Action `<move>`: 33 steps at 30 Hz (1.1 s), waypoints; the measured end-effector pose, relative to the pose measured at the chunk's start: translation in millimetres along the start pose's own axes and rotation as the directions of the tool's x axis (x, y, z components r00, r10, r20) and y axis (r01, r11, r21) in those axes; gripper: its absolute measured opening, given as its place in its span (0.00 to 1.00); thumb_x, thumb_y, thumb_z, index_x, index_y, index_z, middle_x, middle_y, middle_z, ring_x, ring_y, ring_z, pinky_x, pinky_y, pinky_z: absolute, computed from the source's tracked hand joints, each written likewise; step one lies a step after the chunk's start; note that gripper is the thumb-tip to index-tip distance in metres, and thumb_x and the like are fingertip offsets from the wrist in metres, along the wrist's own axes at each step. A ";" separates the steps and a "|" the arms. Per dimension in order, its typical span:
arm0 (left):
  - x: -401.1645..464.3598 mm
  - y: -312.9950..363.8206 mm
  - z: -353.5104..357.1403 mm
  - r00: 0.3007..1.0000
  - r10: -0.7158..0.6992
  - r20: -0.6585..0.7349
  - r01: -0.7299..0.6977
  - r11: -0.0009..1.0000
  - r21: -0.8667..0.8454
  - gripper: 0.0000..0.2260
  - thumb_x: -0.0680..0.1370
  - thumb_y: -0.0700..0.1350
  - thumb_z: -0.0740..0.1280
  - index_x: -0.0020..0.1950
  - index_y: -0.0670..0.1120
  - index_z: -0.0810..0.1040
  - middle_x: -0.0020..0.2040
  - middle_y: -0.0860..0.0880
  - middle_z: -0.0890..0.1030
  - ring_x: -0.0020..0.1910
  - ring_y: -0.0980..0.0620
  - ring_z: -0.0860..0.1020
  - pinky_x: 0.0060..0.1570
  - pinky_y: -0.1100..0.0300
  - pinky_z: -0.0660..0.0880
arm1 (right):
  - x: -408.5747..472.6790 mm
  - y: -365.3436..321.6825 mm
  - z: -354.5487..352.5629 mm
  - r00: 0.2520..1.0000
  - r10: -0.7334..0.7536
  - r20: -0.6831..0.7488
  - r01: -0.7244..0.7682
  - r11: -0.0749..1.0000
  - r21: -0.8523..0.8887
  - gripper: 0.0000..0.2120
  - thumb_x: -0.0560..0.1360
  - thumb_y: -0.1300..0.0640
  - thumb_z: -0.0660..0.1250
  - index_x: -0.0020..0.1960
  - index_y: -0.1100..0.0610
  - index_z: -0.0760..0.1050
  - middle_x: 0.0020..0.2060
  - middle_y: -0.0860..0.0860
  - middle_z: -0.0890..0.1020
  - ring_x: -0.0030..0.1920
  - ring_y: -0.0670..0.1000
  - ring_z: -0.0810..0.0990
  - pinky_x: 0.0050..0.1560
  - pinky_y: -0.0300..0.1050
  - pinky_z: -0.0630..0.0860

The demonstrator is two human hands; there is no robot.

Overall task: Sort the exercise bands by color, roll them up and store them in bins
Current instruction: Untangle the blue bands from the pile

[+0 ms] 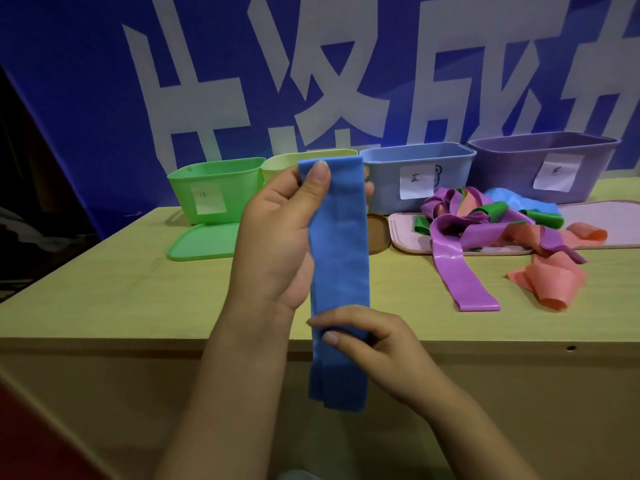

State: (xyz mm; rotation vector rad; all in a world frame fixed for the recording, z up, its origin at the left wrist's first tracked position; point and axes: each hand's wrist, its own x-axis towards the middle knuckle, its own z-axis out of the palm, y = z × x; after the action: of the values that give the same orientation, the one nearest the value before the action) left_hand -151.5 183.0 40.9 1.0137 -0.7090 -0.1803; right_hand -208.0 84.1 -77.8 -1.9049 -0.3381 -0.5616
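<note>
A blue exercise band (337, 258) hangs upright in front of me, folded flat. My left hand (277, 237) pinches its top edge, thumb in front. My right hand (367, 337) grips it lower down, with the band's loose ends hanging below the fingers. At the back of the table stand four bins: green (214, 181), pale yellow (280, 164), blue (415, 168) and purple (512, 168). A tangled pile of purple (453, 251), green (491, 209), blue (512, 199) and salmon (550, 282) bands lies to the right.
A wooden table (138, 289) carries everything. A green lid (204, 242) lies before the green bin, a brown lid (377, 233) beside the blue band, and pink lids (408, 233) under the pile. A blue banner with white characters (311, 81) hangs behind.
</note>
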 end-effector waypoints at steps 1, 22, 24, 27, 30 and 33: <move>1.9 -0.7 1.5 1.000 0.010 -0.008 -0.010 1.000 -0.017 0.10 0.72 0.46 0.64 0.49 0.42 0.78 0.40 0.47 0.85 0.41 0.51 0.84 0.40 0.59 0.81 | -0.8 1.7 2.6 1.000 -0.019 -0.020 0.018 0.999 -0.036 0.18 0.75 0.61 0.67 0.51 0.36 0.78 0.49 0.36 0.82 0.53 0.38 0.79 0.52 0.29 0.72; 4.1 6.2 11.1 1.000 0.011 -0.014 -0.012 0.997 -0.079 0.08 0.79 0.42 0.60 0.51 0.41 0.77 0.42 0.47 0.85 0.43 0.50 0.84 0.46 0.56 0.81 | 1.7 -7.6 -3.2 0.835 -0.078 -0.545 0.102 0.995 0.013 0.04 0.73 0.57 0.67 0.43 0.51 0.73 0.38 0.44 0.78 0.40 0.43 0.78 0.39 0.31 0.74; 4.0 6.6 12.4 1.000 0.017 0.004 -0.017 0.998 -0.063 0.08 0.79 0.42 0.60 0.50 0.41 0.78 0.41 0.47 0.85 0.42 0.50 0.84 0.46 0.55 0.81 | 2.0 -7.8 -2.7 0.834 -0.077 -0.546 0.105 0.994 0.021 0.08 0.72 0.57 0.69 0.45 0.46 0.71 0.39 0.45 0.77 0.38 0.44 0.77 0.38 0.33 0.75; 5.9 8.5 12.3 1.000 0.017 0.005 -0.017 0.999 -0.043 0.08 0.80 0.41 0.60 0.51 0.40 0.77 0.40 0.46 0.85 0.42 0.50 0.84 0.47 0.54 0.81 | 1.3 -10.6 -3.8 0.858 -0.136 -0.495 0.171 0.985 0.026 0.22 0.71 0.61 0.71 0.51 0.35 0.68 0.41 0.41 0.77 0.36 0.45 0.76 0.38 0.36 0.75; 8.0 8.7 10.5 1.000 0.022 -0.021 -0.022 0.999 -0.034 0.09 0.80 0.40 0.59 0.52 0.38 0.77 0.39 0.46 0.85 0.41 0.50 0.84 0.49 0.50 0.80 | -0.3 -10.5 -7.1 0.932 -0.224 -0.284 0.193 0.972 -0.135 0.16 0.74 0.57 0.64 0.51 0.36 0.71 0.43 0.36 0.77 0.40 0.43 0.77 0.39 0.34 0.74; 9.6 6.7 8.4 0.998 0.037 -0.047 -0.037 0.999 0.006 0.08 0.80 0.40 0.60 0.51 0.38 0.77 0.39 0.45 0.85 0.40 0.50 0.84 0.49 0.48 0.80 | -6.0 -1.5 -2.5 0.983 -0.146 -0.111 0.137 0.987 -0.088 0.13 0.75 0.60 0.64 0.47 0.40 0.75 0.46 0.35 0.79 0.49 0.39 0.79 0.48 0.29 0.72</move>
State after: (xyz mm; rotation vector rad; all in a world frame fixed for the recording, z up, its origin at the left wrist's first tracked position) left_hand -150.5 176.2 53.5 1.0059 -0.6858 -0.1220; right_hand -214.4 82.5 -79.0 -1.9247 -0.3817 -0.7897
